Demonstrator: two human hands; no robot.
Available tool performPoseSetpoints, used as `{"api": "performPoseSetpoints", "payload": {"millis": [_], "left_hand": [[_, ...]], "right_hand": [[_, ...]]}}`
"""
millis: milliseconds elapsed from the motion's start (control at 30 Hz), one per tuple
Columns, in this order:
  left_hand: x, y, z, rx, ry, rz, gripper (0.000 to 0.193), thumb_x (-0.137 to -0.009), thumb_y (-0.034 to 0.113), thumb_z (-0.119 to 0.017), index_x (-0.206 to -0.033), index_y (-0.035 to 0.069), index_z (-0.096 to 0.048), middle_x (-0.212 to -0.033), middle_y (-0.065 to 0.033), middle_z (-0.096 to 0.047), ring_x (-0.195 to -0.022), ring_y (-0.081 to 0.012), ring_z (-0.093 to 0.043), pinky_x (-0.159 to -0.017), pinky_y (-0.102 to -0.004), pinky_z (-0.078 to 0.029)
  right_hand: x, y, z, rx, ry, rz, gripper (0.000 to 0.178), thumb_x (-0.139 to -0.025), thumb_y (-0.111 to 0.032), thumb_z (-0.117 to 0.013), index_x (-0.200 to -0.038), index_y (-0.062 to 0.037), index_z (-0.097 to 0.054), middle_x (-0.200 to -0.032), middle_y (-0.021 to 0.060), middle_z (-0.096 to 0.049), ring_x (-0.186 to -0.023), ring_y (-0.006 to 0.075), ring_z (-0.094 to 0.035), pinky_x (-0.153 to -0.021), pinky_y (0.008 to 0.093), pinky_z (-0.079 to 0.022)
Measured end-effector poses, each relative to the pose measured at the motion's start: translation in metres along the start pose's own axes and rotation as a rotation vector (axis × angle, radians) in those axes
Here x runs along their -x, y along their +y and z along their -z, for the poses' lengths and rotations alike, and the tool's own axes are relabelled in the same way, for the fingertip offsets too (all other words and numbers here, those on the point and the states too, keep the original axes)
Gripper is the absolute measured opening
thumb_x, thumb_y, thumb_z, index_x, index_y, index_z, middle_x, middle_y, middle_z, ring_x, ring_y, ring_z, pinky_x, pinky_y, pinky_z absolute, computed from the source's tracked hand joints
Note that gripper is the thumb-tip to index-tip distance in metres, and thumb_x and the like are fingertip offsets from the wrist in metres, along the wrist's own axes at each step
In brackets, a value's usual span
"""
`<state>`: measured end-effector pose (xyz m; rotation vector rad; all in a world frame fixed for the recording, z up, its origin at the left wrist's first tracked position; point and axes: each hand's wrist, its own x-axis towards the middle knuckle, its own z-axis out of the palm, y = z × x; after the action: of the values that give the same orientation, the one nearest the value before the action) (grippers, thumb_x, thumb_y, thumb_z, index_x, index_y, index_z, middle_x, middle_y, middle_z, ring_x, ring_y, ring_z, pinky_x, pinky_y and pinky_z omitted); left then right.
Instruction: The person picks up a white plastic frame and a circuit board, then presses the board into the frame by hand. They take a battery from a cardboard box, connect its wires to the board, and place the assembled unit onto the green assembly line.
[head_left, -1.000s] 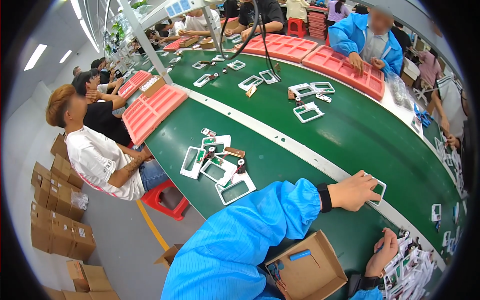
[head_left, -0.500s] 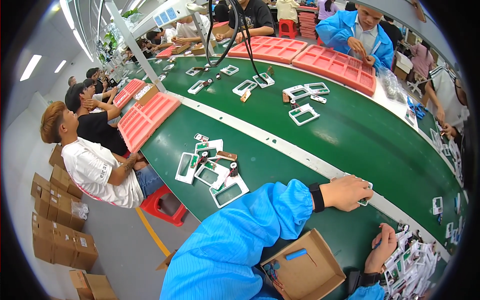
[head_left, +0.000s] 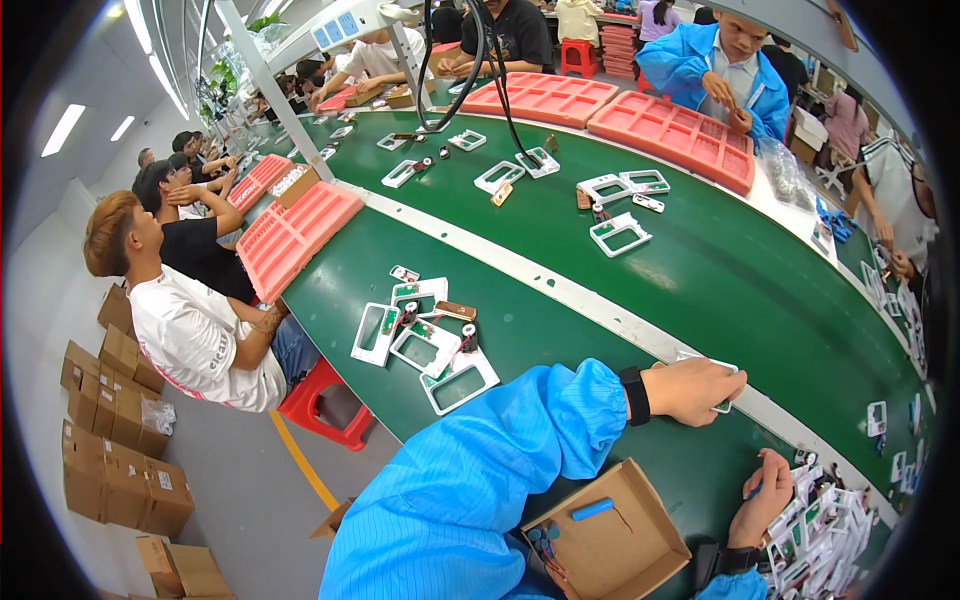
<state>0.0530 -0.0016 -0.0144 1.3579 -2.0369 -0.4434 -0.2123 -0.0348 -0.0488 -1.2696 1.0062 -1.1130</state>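
Observation:
My left hand [head_left: 695, 390] is closed on a white plastic frame [head_left: 724, 404], mostly hidden under the fingers, at the white rail. Lower right, my right hand [head_left: 765, 500] has its fingers curled beside a heap of white frames [head_left: 825, 530]. A bit of blue shows between its fingers; its kind I cannot make out. Between my forearms stands an open cardboard box [head_left: 640, 540] holding a blue cylindrical battery [head_left: 593, 510] with a thin wire and several dark blue discs [head_left: 545, 540]. Left of my left sleeve lies a cluster of white frames [head_left: 425, 345] with circuit boards and small motors.
A white rail [head_left: 540, 282] divides my bench from a green conveyor belt [head_left: 720, 270] carrying loose white frames [head_left: 620, 234]. Pink trays [head_left: 670, 145] line its far side, where a person in blue [head_left: 720, 75] works. Seated people [head_left: 210, 330] are at the left, near another pink tray [head_left: 300, 235].
The frames on the belt have shifted slightly to the right. My left hand has turned a little with its frame, whose edge now shows more above the rail. My right hand stays put.

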Motion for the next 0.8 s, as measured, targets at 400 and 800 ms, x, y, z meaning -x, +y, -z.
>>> {"api": "performPoseSetpoints", "payload": {"millis": [400, 800], "left_hand": [[-0.001, -0.0013, -0.0006, 0.015, 0.021, -0.048, 0.028, -0.075, 0.009, -0.073, -0.096, 0.006, -0.056, -0.086, -0.012, -0.066, -0.08, -0.0364, -0.065, -0.069, -0.0461, -0.05], [-0.0008, 0.0045, 0.0072, 0.041, 0.011, -0.046, 0.022, -0.073, 0.013, -0.077, -0.089, 0.006, -0.062, -0.083, -0.0092, -0.069, -0.08, -0.0332, -0.067, -0.071, -0.0444, -0.051]], "right_hand": [[-0.0016, 0.0031, -0.0001, 0.012, 0.02, 0.017, 0.019, -0.099, -0.022, -0.062, -0.097, -0.0034, -0.067, -0.062, -0.0058, -0.047, -0.05, 0.0008, -0.035, -0.043, 0.0196, -0.024], [-0.0007, 0.0013, -0.0022, 0.016, 0.03, 0.02, 0.019, -0.099, -0.022, -0.062, -0.097, -0.0036, -0.067, -0.063, -0.0058, -0.047, -0.05, 0.0008, -0.035, -0.044, 0.0196, -0.024]]}}
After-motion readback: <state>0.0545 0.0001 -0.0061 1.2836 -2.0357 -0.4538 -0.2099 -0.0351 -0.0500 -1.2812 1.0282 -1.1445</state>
